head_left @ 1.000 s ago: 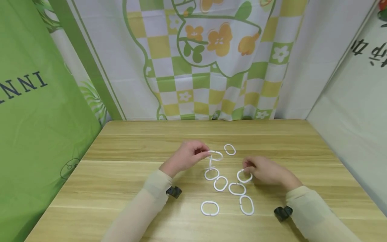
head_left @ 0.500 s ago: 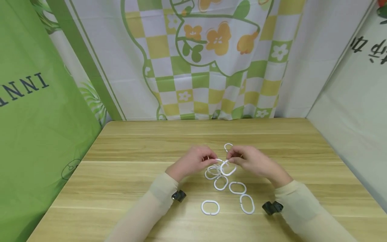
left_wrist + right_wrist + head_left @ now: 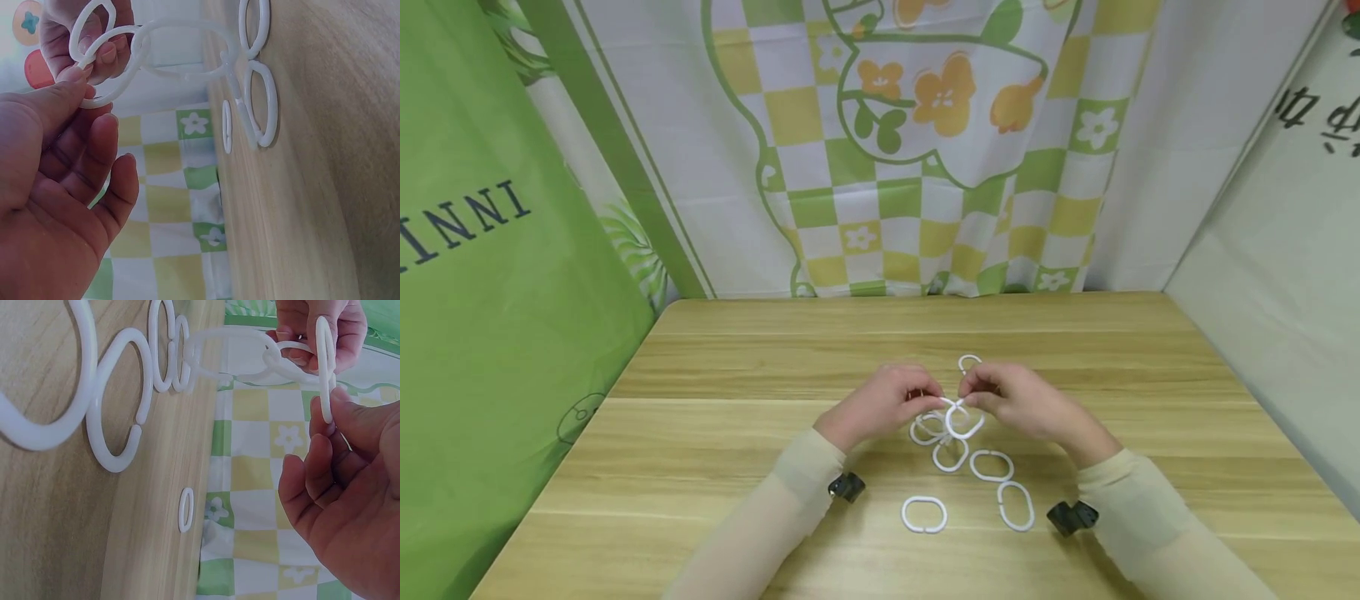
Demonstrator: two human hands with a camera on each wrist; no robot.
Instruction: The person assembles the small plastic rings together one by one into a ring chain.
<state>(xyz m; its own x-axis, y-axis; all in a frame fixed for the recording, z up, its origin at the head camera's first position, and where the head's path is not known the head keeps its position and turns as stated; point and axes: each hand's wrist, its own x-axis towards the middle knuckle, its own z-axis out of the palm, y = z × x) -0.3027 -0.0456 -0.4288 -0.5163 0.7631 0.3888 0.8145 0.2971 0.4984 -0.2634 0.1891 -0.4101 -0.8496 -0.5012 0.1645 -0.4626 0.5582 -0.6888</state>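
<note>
My left hand (image 3: 887, 406) pinches the top white oval plastic link (image 3: 129, 76) of a short chain between thumb and fingertips. A second link (image 3: 187, 24) hangs from it, with another link (image 3: 239, 100) below, reaching down near the table. My right hand (image 3: 1028, 404) pinches a single white link (image 3: 323, 369) by its edge. This link meets the left hand's link between the two hands; whether they are hooked together I cannot tell. Each link has a small gap in its ring where that part shows.
Several loose white links lie on the wooden table (image 3: 715, 358): one link (image 3: 924, 499) nearest the body, one link (image 3: 1032, 508) at the right, one link (image 3: 991, 453) beside it, others under the chain. A far link (image 3: 970, 357) is partly behind the right hand. Patterned curtain (image 3: 898, 225) hangs behind.
The right hand lifted its link from the right and brought it left to the left hand's chain. The left hand moved slightly right. Over the last half second both hands barely shifted.
</note>
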